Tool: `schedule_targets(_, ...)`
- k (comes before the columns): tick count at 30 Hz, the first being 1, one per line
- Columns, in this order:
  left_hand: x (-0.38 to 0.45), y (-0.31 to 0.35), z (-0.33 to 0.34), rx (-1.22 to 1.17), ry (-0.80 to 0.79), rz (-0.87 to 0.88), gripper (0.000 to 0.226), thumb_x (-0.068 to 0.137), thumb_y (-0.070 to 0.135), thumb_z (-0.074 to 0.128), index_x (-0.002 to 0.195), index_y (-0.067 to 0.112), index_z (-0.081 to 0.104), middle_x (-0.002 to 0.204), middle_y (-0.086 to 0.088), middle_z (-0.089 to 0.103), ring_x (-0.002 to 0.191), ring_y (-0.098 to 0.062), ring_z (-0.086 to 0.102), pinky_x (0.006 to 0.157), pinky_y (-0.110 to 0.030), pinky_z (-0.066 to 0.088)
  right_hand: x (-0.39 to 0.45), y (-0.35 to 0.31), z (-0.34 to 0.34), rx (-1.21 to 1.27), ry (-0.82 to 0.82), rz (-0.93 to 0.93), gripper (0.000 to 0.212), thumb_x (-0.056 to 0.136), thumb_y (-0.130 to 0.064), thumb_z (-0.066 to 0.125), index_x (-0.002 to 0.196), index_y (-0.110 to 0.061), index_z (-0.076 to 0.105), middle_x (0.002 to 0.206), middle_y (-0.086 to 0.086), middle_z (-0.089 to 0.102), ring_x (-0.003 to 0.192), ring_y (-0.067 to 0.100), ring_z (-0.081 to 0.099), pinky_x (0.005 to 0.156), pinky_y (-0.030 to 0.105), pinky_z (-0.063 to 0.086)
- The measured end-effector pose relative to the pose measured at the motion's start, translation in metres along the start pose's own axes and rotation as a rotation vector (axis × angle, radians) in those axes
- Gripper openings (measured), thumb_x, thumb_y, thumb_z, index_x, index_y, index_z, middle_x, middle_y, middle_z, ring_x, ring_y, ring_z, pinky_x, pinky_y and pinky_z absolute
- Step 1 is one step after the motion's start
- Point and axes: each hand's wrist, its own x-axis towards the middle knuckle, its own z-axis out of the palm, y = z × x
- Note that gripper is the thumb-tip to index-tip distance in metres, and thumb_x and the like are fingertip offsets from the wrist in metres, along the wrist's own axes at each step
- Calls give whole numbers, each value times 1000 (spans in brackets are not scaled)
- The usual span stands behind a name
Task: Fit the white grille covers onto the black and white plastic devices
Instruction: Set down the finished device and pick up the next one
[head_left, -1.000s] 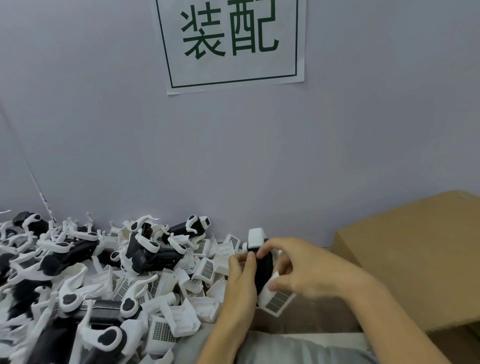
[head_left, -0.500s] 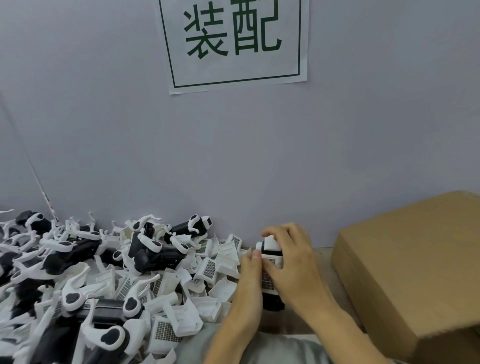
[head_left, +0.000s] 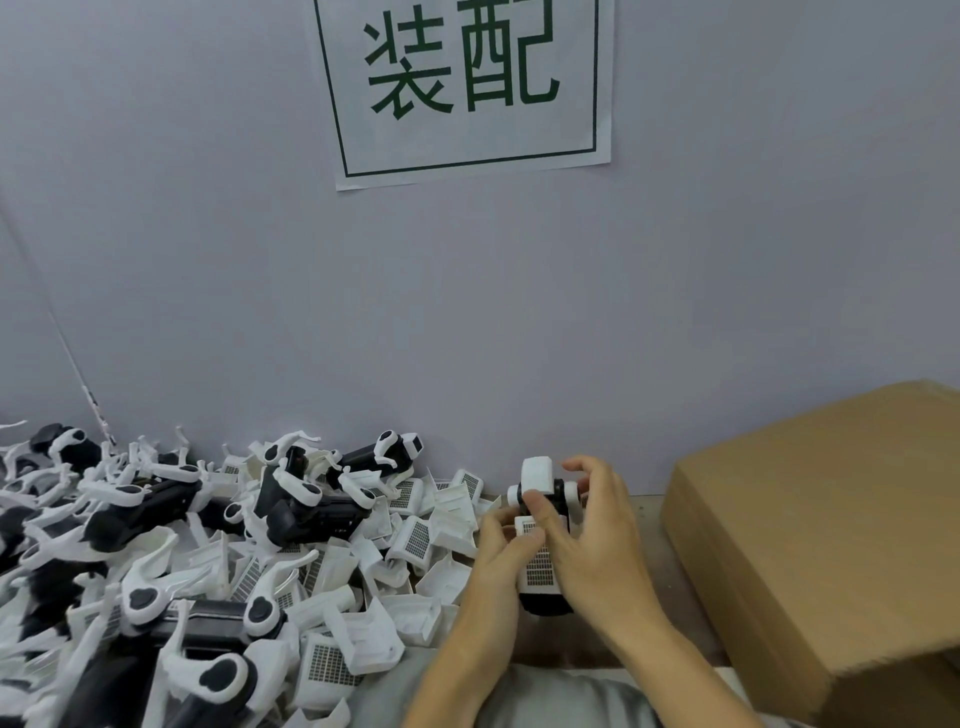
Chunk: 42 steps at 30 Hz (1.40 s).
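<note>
Both hands hold one black and white plastic device upright over the table, near the wall. A white grille cover lies against its front face. My left hand grips the device from the left, thumb pressed on the cover's upper edge. My right hand wraps the right side, its thumb across the device above the cover and its fingers curled behind. The device's lower black end shows below the hands.
A pile of black and white devices and loose white grille covers fills the table to the left. A brown cardboard box stands close on the right. A grey wall with a paper sign rises right behind.
The grille cover, held apart below the device a second ago, now lies on the device's front. The device has shifted up a little, and my right fingers have lifted off its top.
</note>
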Motion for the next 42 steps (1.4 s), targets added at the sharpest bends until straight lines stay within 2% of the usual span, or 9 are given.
schedule_targets(5, 0, -2, 0, 279, 19, 60, 34, 96, 4, 61, 119, 27, 52, 120, -3, 64, 104, -8, 66, 79, -18, 52, 1, 1, -3, 54, 29, 118, 35, 88, -63, 47, 110, -36, 43, 107, -12, 52, 99, 7, 56, 80, 29, 53)
schedule_targets(8, 0, 1, 1, 247, 104, 79, 28, 97, 6, 60, 115, 27, 52, 116, -2, 65, 102, -10, 66, 81, -23, 54, 2, 1, -5, 114, 43, 200, 14, 97, -43, 53, 101, -32, 45, 96, -3, 55, 85, 4, 58, 63, 15, 46)
schedule_targets(12, 0, 3, 2, 212, 203, 103, 19, 98, 20, 61, 114, 27, 54, 110, 1, 67, 92, -7, 69, 80, -27, 58, 2, 4, -5, 63, -84, 246, 25, 94, -42, 60, 82, -21, 60, 77, -4, 65, 66, -4, 61, 53, 10, 43)
schedule_targets(15, 0, 4, 2, 207, 216, 105, 18, 97, 24, 61, 114, 25, 52, 108, 2, 67, 88, -3, 70, 68, -18, 55, -1, 4, 0, 45, -180, 242, 22, 95, -40, 60, 85, -23, 68, 79, -9, 71, 72, -7, 64, 56, 9, 45)
schedule_targets(20, 0, 4, 1, 254, 211, 85, 15, 101, 25, 56, 113, 27, 48, 107, -9, 71, 96, -18, 70, 85, -34, 56, -2, 1, 0, -108, -99, 92, 13, 98, -35, 58, 88, -32, 66, 80, -14, 68, 79, 0, 63, 64, 11, 45)
schedule_targets(28, 0, 3, 3, 342, 213, 166, 11, 101, 17, 55, 105, 23, 46, 96, 6, 66, 73, 11, 65, 63, -6, 46, -3, -3, 5, -134, -47, 168, 16, 98, -34, 55, 84, -30, 61, 76, -15, 65, 85, 5, 59, 61, 9, 36)
schedule_targets(35, 4, 0, 1, 275, 291, 199, 14, 98, 20, 60, 106, 17, 49, 103, 1, 68, 79, 11, 64, 68, -7, 47, -1, -7, 5, 125, -147, 328, 32, 102, -41, 50, 85, -22, 70, 78, -8, 72, 80, 6, 66, 60, 11, 41)
schedule_targets(39, 5, 1, 2, 181, 311, 179, 14, 98, 18, 60, 109, 14, 54, 101, -3, 71, 79, 2, 70, 64, -12, 51, -2, -11, 2, 451, -279, 471, 47, 102, -44, 47, 89, -12, 79, 86, 4, 78, 86, 21, 74, 73, 37, 56)
schedule_targets(42, 6, 3, 2, 126, 311, 128, 16, 98, 19, 60, 111, 11, 60, 99, -4, 73, 80, 0, 71, 66, -14, 52, -3, -10, 3, 435, -242, 372, 46, 96, -49, 49, 94, -12, 77, 88, 1, 78, 88, 17, 74, 80, 36, 59)
